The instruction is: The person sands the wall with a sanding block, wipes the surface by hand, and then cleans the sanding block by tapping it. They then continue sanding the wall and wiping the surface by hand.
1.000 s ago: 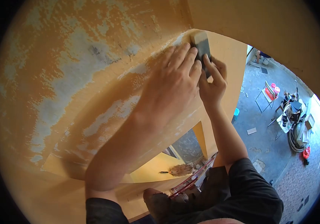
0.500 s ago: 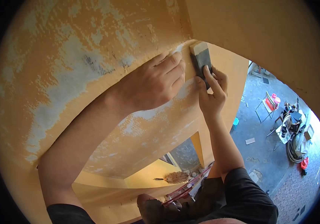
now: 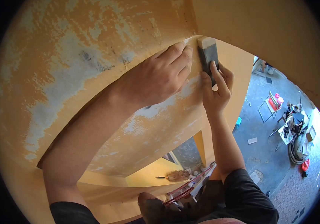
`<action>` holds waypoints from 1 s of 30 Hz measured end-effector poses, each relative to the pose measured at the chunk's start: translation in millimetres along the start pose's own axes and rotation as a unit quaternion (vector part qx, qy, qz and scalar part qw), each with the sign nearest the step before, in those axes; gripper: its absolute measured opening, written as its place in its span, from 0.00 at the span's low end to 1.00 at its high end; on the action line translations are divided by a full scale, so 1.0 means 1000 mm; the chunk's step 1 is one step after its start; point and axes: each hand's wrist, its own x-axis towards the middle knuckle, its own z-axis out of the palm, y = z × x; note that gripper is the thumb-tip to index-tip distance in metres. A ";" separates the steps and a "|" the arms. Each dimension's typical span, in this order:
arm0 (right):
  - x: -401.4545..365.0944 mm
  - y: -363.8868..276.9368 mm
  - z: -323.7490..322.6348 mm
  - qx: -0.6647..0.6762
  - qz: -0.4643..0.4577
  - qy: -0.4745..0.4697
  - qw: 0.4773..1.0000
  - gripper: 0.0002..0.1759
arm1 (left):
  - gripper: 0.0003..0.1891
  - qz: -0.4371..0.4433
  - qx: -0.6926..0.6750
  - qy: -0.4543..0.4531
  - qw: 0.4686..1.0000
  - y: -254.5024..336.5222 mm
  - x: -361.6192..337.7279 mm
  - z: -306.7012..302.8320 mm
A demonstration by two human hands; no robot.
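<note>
Orange paint covers the wall [image 3: 74,74] that fills most of the view, broken by wide patches where it has worn away to pale grey. The wall ends at an outer corner near the top of the picture, and beyond that corner the view drops to a concrete floor far below.

The left hand [image 3: 160,80] lies flat against the wall just beside the corner. Its fingers are stretched out and close together, it grasps nothing, and its fingertips reach toward the edge. The right hand [image 3: 216,93] comes up from below and is closed around the lower end of a grey sanding block [image 3: 208,56], with the forefinger laid along the block's face and the other fingers wrapped behind it. The block stands nearly upright, its pale top end pressed against the corner edge of the wall, just to the right of the left hand's fingertips. The two hands are near each other but do not touch.

Below the arms, a feather duster [image 3: 176,175] lies on a yellow ledge, and the red rails of a ladder [image 3: 189,184] show next to the person's dark clothing. Down on the floor stand a folding chair [image 3: 268,106], a small blue stool [image 3: 238,121] and a cluttered table [image 3: 292,125] with a coiled hose [image 3: 296,147] beside it
</note>
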 end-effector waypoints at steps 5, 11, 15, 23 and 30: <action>0.024 -0.005 -0.002 -0.040 -0.044 -0.027 0.998 0.21 | 0.21 0.008 0.005 0.034 0.999 0.001 0.003 0.004; 0.006 -0.004 -0.010 -0.058 -0.033 -0.038 0.997 0.21 | 0.20 -0.004 -0.021 0.050 0.999 0.003 0.002 0.010; 0.001 -0.003 -0.010 -0.051 -0.028 -0.043 0.997 0.20 | 0.18 -0.012 -0.057 0.055 0.997 0.006 -0.001 0.012; 0.013 -0.016 -0.009 -0.017 0.024 -0.041 0.999 0.19 | 0.15 -0.020 -0.097 0.064 0.993 0.003 0.001 0.018; -0.086 0.007 -0.114 -0.121 0.157 -0.120 0.973 0.21 | 0.08 -0.024 -0.152 0.115 0.981 0.007 -0.007 0.010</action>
